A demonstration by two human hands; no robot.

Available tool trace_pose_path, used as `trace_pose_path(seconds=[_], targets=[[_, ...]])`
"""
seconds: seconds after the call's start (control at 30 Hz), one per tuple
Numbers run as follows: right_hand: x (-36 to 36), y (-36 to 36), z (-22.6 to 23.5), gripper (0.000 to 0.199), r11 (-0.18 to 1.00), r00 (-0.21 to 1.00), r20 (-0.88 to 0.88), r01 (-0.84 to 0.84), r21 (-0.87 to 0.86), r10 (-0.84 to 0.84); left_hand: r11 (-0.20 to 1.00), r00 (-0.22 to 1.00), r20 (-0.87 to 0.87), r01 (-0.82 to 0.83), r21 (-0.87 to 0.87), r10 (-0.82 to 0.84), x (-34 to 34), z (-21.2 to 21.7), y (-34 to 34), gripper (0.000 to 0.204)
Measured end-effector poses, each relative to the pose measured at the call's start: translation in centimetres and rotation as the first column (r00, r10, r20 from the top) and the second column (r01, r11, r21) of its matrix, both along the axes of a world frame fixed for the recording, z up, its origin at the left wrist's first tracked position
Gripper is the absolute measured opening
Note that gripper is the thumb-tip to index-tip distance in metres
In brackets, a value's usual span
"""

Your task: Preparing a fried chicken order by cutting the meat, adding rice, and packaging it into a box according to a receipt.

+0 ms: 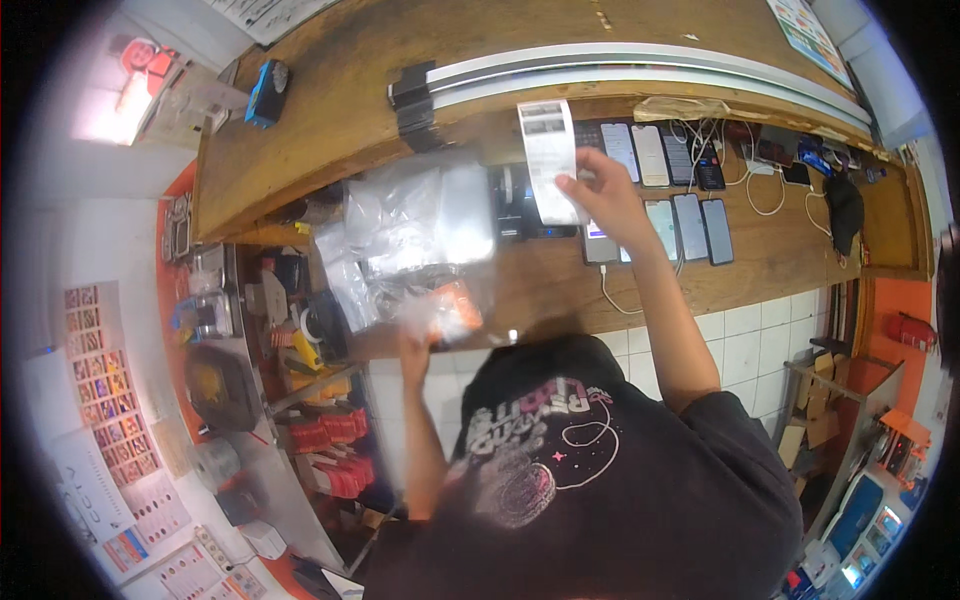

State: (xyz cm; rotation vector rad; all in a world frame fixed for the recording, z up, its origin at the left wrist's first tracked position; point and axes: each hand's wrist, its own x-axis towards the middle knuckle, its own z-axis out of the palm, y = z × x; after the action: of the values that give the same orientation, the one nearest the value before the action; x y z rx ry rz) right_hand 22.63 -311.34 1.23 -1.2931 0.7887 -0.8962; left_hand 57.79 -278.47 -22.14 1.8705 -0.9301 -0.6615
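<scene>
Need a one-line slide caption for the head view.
Right hand holding a printed slip near rows of phones, left hand blurred beside clear plastic bags.

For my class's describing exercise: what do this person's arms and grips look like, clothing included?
The dark shirt has a short right sleeve and a pink-and-white print. The right forearm and left forearm are uncovered. The right grip is ungloved, with no watch visible at the wrist. The left grip is blurred, so rings cannot be made out.

Includes phones point(688, 222) near a white cable point(604, 273). Has a black cap point(845, 215) at right, a blue box point(265, 93) upper left.
</scene>
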Motion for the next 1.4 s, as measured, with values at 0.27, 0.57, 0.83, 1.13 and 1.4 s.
trace_pose_path(seconds=[0.27,0.57,0.83,1.13,1.4], targets=[[6.6,10.9,-7.3,0.05,0.947,0.964,0.104,-0.262,0.185,0.246,0.88,0.959,0.08,0.214,0.423,-0.272,-2.2,11.3,-1.6,0.041],[9.1,17.3,-8.8,0.057,0.841,0.837,-0.072,-0.539,0.052,0.542,0.995,0.944,-0.314,-0.097,0.036,0.104,-7.1,17.3,-5.2,0.024],[-3.7,9.1,-20.0,0.049,0.908,0.45,-0.8,0.066,-0.414,-0.397,0.985,0.933,-0.318,-0.167,0.043,0.172,-2.8,16.4,2.9,0.018],[-7.6,7.7,-24.4,0.049,0.944,0.081,-0.967,-0.212,-0.254,-0.242,0.973,0.982,-0.11,-0.134,0.187,0.156,2.2,14.6,10.1,0.016],[15.6,16.2,-9.7,0.022,0.955,0.836,-0.519,0.017,-0.297,-0.176,0.924,0.927,-0.071,0.374,0.076,-0.369,10.4,13.3,9.6,0.018]])
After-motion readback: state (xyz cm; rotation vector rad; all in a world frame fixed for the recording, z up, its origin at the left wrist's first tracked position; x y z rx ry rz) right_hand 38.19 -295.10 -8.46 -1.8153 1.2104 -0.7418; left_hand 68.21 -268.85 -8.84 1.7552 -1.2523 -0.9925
